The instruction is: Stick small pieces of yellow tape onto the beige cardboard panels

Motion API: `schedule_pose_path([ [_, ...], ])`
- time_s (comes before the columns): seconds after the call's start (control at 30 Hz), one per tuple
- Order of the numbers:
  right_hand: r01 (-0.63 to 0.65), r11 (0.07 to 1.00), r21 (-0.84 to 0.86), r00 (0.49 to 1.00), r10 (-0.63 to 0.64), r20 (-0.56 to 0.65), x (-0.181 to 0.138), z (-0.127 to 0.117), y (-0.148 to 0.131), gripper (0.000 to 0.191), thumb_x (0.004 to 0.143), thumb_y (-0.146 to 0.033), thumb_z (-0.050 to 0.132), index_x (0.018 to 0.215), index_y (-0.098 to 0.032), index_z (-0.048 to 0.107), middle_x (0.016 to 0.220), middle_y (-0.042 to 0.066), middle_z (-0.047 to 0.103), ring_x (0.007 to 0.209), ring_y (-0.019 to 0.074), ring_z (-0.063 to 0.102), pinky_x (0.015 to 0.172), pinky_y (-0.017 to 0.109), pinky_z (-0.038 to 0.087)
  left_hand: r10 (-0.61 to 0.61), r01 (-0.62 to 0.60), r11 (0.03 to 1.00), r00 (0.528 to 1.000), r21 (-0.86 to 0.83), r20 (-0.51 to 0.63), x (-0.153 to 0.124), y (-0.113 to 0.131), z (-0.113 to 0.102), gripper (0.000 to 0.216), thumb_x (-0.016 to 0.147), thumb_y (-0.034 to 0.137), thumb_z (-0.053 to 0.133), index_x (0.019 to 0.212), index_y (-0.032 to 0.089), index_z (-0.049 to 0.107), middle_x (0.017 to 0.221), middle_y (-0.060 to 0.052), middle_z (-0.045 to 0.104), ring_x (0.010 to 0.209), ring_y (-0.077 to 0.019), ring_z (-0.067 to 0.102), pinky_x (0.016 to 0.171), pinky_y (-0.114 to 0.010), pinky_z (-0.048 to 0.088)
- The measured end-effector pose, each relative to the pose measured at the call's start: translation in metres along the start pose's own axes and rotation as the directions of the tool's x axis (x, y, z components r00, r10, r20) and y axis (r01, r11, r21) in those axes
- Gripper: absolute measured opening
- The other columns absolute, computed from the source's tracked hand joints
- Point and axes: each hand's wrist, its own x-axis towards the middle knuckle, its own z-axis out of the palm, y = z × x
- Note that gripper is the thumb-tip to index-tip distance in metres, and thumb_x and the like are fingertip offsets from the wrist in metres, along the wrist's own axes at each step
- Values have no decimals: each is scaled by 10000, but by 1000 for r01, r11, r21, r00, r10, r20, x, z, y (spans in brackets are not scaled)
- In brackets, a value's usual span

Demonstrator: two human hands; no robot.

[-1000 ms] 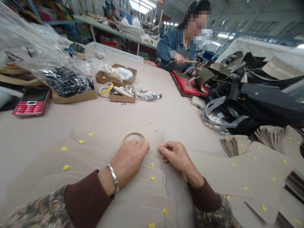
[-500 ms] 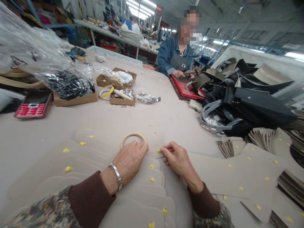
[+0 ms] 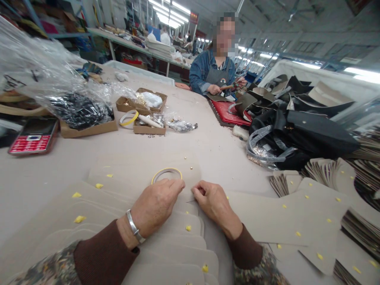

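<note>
The left hand [image 3: 157,206] has its fingers closed on a thin yellow tape roll [image 3: 166,170] over overlapping beige panels [image 3: 172,257]. The right hand's [image 3: 216,204] fingertips pinch together nearby, contents unclear.

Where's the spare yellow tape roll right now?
In the head view, the spare tape roll sits left of centre, beyond the left hand, between the box of plastic-wrapped black pieces and the small front cardboard box.
</note>
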Motion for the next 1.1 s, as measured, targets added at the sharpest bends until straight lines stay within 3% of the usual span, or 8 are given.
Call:
schedule_pose_path([
  [0.17, 30, 982, 187, 974, -70, 214, -8, -16, 5, 190, 828, -235, 595, 684, -188, 709, 584, -27, 659, 539, 114, 557, 508, 209, 337, 92, -118, 987, 971, -112, -219, -4, -2, -2, 211, 984, 172, 411, 1160, 215, 518, 1015, -19, 709, 865, -159, 686, 739, -261, 538],
  [0.3, 138, 927, 349, 990, -130, -48, -16, -21, -4, 152, 859, -208, 585, 894, -201, 733, 787, 10, 721, 688, 140, 621, 646, 230, 445, 87, -111, 987, 976, -115, -200, -7, 2, -3, 374, 1000, 223, 403, 1374, 215, 383, 1163, -56, 685, 961, -170, 687, 788, -267, 556],
  [0.4, 344, 854, 389, 938, -292, -190, -19, -20, -14, 167, 871, -174, 581, 992, -200, 692, 886, 38, 713, 766, 149, 631, 738, 255, 488, 73, -84, 995, 983, -61, -167, -7, 5, -1, 420, 1009, 243, 368, 1421, 197, 301, 1164, -90, 684, 903, -205, 705, 691, -303, 575],
  [0.53, 516, 811, 276, 852, -453, -262, -17, -14, -22, 165, 890, -129, 533, 989, -195, 647, 866, 51, 690, 792, 156, 615, 747, 272, 489, 88, -91, 996, 982, -10, -168, -7, 7, 3, 383, 1018, 252, 317, 1393, 179, 291, 1078, -96, 710, 758, -214, 713, 571, -313, 548],
  [0.73, 552, 824, 126, 814, -499, -297, -13, -4, -20, 156, 847, -89, 492, 823, -182, 614, 720, 30, 642, 663, 144, 585, 633, 250, 455, 54, -64, 994, 992, -86, -112, -6, 10, 3, 298, 1003, 210, 320, 1300, 214, 347, 891, -12, 703, 735, -203, 690, 560, -302, 483],
  [0.9, 548, 836, 8, 771, -502, -392, -15, 2, -22, 183, 824, -86, 467, 790, -178, 622, 637, 15, 595, 587, 134, 557, 577, 238, 430, -31, 20, 987, 997, -158, -67, -3, 10, 0, 141, 983, 174, 356, 959, 228, 484, 746, 24, 616, 631, -170, 621, 534, -294, 395],
  [1.0, 451, 884, 126, 844, -376, -382, -16, 3, -28, 167, 802, -118, 497, 754, -182, 643, 628, 13, 613, 563, 127, 562, 560, 232, 435, -16, 0, 990, 993, -143, -116, -2, 11, 0, 190, 958, 139, 368, 826, 225, 474, 670, 29, 547, 561, -152, 540, 520, -284, 362],
  [1.1, 144, 867, 477, 973, -38, -227, -11, 2, -28, 134, 789, -211, 553, 687, -184, 634, 579, -6, 620, 499, 114, 555, 496, 212, 439, 43, -63, 993, 979, -97, -201, -2, 15, 2, 213, 943, 119, 367, 783, 220, 466, 639, 29, 505, 539, -144, 485, 511, -282, 337],
])
